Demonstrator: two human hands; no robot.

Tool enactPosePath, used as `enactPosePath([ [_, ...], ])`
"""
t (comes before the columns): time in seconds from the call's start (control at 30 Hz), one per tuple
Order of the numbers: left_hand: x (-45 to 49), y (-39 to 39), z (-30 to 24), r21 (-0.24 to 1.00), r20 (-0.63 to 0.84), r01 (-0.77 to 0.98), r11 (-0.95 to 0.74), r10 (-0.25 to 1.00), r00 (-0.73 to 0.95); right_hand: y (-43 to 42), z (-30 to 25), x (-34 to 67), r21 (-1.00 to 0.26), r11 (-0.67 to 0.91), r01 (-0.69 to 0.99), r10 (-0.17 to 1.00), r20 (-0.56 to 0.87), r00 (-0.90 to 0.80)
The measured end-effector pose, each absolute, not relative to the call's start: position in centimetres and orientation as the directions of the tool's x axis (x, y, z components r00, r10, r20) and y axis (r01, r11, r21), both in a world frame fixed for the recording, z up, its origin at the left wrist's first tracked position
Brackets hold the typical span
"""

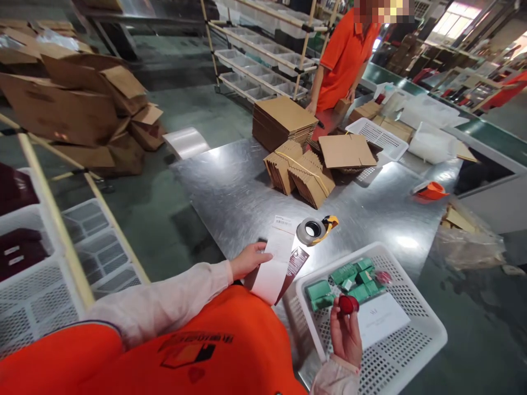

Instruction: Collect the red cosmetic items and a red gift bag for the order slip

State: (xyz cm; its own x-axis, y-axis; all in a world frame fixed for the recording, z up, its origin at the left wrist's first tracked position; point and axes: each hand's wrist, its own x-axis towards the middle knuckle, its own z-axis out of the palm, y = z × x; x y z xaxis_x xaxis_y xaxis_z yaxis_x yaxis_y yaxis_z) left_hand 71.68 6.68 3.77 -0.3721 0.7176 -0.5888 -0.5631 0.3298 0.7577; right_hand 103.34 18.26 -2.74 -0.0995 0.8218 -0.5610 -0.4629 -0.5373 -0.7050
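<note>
My left hand (pixel 249 259) grips a long white paper slip (pixel 275 258) with a barcode at its top, held over the near edge of the steel table (pixel 230 186). A dark red card (pixel 297 262) lies under the slip. My right hand (pixel 346 333) pinches a small round red item (pixel 348 304) above a white perforated basket (pixel 411 351). Inside the basket lie several small green packets (pixel 349 277) and a white sheet (pixel 381 319).
A tape dispenser (pixel 315 230) sits just beyond the slip. Bundles of flat cardboard (pixel 300 175) and a taller stack (pixel 284 122) stand mid-table. A person in an orange shirt (pixel 343 60) works at the far end. Orange dispenser (pixel 430 191) at right; white baskets (pixel 41 285) at left.
</note>
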Motion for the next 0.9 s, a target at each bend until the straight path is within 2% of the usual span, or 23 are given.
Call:
enactPosePath([
  [0.2, 71.7, 6.8, 4.0, 0.755, -0.596, -0.57, 0.325, 0.702, -0.389, 18.5, -2.4, 103.1, -0.723, -0.53, -0.443, 0.829, -0.552, -0.091],
  [0.53, 72.2, 6.0, 4.4, 0.77, -0.607, -0.482, 0.419, 0.713, -0.35, 18.0, -2.6, 103.5, -0.745, -0.509, -0.431, 0.85, -0.514, -0.117],
  [0.63, 72.2, 6.0, 4.6, 0.752, -0.636, -0.47, 0.462, 0.695, -0.335, 18.0, -2.9, 104.0, -0.814, -0.425, -0.396, 0.888, -0.459, -0.009],
  [0.77, 72.6, 6.5, 5.4, 0.742, -0.654, -0.444, 0.503, 0.688, -0.314, 19.2, -2.9, 105.5, -0.922, -0.276, -0.272, 0.92, -0.336, 0.204],
  [0.9, 72.7, 6.9, 5.7, 0.718, -0.678, -0.452, 0.528, 0.677, -0.286, 21.2, -2.3, 107.4, -0.965, -0.239, -0.108, 0.91, -0.262, 0.322],
])
